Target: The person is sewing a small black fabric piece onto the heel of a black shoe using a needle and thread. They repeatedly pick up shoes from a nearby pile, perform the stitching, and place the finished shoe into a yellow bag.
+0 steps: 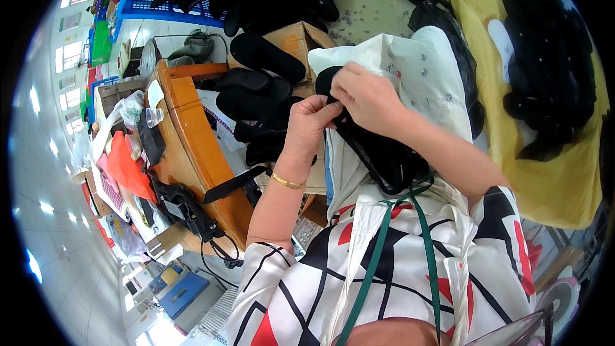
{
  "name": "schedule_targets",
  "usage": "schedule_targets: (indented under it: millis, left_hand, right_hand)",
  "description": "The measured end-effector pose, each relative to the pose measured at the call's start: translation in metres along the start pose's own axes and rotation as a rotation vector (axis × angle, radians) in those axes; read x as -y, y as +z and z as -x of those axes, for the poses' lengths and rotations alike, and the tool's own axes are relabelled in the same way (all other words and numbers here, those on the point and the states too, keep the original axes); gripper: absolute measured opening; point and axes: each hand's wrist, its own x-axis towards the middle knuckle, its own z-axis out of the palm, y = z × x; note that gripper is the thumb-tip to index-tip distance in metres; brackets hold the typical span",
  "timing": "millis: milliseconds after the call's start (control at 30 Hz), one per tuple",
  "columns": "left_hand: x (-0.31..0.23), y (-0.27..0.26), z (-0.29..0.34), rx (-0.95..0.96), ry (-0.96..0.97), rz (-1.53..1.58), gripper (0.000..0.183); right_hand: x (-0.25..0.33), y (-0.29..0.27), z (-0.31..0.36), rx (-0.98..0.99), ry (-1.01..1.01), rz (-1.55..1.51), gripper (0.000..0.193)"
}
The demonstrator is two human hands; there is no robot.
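A black cloth piece, apparently a shoe (382,157), lies slanted across the white cloth on my lap, its wider end near my waist. At its far end my left hand (310,120) pinches the edge between thumb and forefinger. My right hand (366,97) is closed right beside it, fingers bent over the same end; the fingertips are partly hidden, and I cannot make out a tool in them. A rounded black tip (328,81) shows just beyond my fingers. The white cloth (429,67) spreads under and behind the work.
Several black shoes (268,57) are heaped on a cardboard box (296,38) to the left. Beside them stands a wooden table (182,115) with a clear plastic cup (154,116). More black pieces (551,70) lie on yellow cloth (544,192) at right. A blue crate (138,3) is far left.
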Motion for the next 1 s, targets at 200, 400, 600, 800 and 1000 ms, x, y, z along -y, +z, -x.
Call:
schedule_targets:
  millis: [200,400,600,800,1000]
  left_hand:
    - [-0.006,0.003,0.002,-0.039,-0.013,-0.04,0.017]
    - [-0.002,0.001,-0.003,-0.01,0.02,-0.083,0.026]
    - [0.0,-0.001,-0.005,-0.035,0.07,-0.217,0.024]
    - [-0.013,0.017,0.015,-0.37,0.881,-1.068,0.026]
    - [-0.003,0.02,0.026,-0.216,0.919,-1.331,0.049]
  right_hand:
    - [0.002,-0.024,-0.026,0.027,0.59,-0.784,0.023]
    - [-0.019,-0.054,-0.009,-0.238,0.679,-1.152,0.023]
    - [-0.018,-0.063,0.002,-0.117,0.563,-1.11,0.013]
    - [-0.02,-0.068,0.011,0.061,-0.195,0.385,0.017]
    - [-0.002,-0.066,0.012,0.166,-0.18,0.364,0.02]
